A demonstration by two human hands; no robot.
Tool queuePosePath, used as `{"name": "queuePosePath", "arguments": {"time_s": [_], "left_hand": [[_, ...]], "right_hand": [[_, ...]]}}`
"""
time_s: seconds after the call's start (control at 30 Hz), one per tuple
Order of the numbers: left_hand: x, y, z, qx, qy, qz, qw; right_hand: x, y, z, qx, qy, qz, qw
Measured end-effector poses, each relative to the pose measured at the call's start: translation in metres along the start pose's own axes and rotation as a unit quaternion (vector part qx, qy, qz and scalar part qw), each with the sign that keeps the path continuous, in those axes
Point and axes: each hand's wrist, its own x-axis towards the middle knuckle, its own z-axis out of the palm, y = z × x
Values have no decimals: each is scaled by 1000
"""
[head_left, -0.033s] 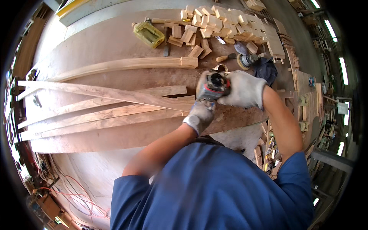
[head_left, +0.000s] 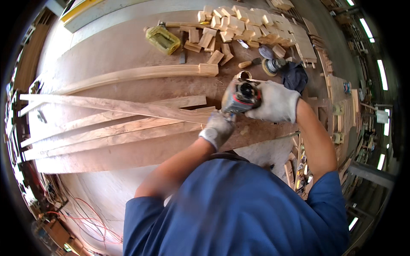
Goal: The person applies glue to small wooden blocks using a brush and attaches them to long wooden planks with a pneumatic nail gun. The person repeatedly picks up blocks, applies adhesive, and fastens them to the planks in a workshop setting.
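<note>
My right hand (head_left: 275,102), in a white work glove, is closed round the side of a grey, black and red power tool (head_left: 242,94). The tool's exact kind is hard to tell from above. Just below it, my gloved left hand (head_left: 218,128) has its fingers drawn together near the tool's lower end. Something small and bluish shows at those fingertips, too unclear to name. Beside the left hand is the right end of a long, curved wooden board (head_left: 141,106), which lies across other wooden strips (head_left: 115,128) on the workbench (head_left: 94,155).
At the back are stacked wooden blocks (head_left: 252,30) and a yellowish plastic jug (head_left: 163,40). A wooden-handled tool (head_left: 247,64), a sander (head_left: 273,65) and dark cloth (head_left: 295,77) lie beyond my right hand. A curved wooden piece (head_left: 145,73) stretches left. Red hoses (head_left: 100,230) hang lower left.
The power tool and my right hand have shifted slightly right, tilting a little. My left hand has moved slightly left, opening a little more distance from the tool. The whole view has shifted slightly.
</note>
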Motion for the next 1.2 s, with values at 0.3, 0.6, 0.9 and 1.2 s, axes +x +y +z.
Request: {"name": "queuePosePath", "arguments": {"time_s": [0.3, 0.6, 0.9, 1.2], "left_hand": [[-16, -3, -64, 236, -63, 112, 963], [-19, -8, -66, 269, -56, 151, 950], [-10, -16, -41, 203, 0, 116, 972], [-38, -34, -42, 59, 108, 94, 988]], "right_hand": [[-55, 139, 107, 57, 119, 226, 965], [-16, 259, 246, -89, 263, 212, 937], [4, 143, 232, 48, 301, 57, 951], [65, 67, 216, 34, 166, 41, 985]]}}
